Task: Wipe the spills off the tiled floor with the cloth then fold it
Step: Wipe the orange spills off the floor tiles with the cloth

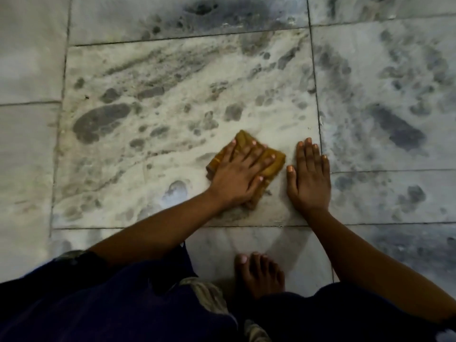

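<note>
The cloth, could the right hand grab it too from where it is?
Probably yes. The right hand lies flat on the floor just beside the cloth, with only bare tile between. The left hand covers most of it, though.

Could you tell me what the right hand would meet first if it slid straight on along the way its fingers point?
Nothing but floor, apparently: the right hand lies flat, fingers pointing up the picture beside the tile seam, clear of the cloth.
</note>
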### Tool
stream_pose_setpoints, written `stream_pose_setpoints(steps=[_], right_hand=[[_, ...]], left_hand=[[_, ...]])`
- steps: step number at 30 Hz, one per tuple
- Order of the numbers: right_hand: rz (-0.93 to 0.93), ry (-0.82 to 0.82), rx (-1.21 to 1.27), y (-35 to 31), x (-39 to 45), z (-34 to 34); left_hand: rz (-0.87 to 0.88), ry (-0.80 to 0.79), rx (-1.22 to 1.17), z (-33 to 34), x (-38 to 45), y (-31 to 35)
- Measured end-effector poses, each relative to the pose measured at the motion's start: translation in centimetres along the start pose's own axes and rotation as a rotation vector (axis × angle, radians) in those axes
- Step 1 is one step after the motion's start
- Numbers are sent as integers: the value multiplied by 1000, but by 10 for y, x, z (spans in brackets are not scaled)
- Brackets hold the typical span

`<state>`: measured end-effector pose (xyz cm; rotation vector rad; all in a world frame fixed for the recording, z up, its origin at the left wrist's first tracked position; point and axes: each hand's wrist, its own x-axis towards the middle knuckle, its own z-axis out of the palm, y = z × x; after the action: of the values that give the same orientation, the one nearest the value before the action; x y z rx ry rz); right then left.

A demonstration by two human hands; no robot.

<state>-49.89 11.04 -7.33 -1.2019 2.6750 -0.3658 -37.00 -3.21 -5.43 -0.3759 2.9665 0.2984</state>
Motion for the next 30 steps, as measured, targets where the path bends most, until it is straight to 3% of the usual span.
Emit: stream_pose_setpoints(steps=[2, 5, 8, 13, 15, 21, 24, 27, 30], right_hand=[[-2, -3, -10, 0, -1, 1], [-7, -10, -37, 0, -2, 3], [12, -4, -32, -4, -2, 4], [-91, -5, 29, -29, -5, 9], [-166, -21, 23, -36, -3, 12], [-249, -64, -30, -50, 11, 17], [-289, -91, -67, -56, 15, 19], [-299, -109, -57, -55, 17, 17], [-294, -103, -53, -55, 17, 15]], left_hand=[[40, -6, 30, 7, -30, -7], [-42, -1, 38, 8, -64, -35], [-264, 14, -16, 4, -79, -73], [-835, 58, -83, -12, -115, -162], [-923, 71, -109, -13, -137, -159], [-526, 52, -33, 19, -141, -58], [-396, 71, -42, 11, -97, -61], [-368, 13, -62, -9, -48, -94], [-493, -20, -91, -30, -8, -142]])
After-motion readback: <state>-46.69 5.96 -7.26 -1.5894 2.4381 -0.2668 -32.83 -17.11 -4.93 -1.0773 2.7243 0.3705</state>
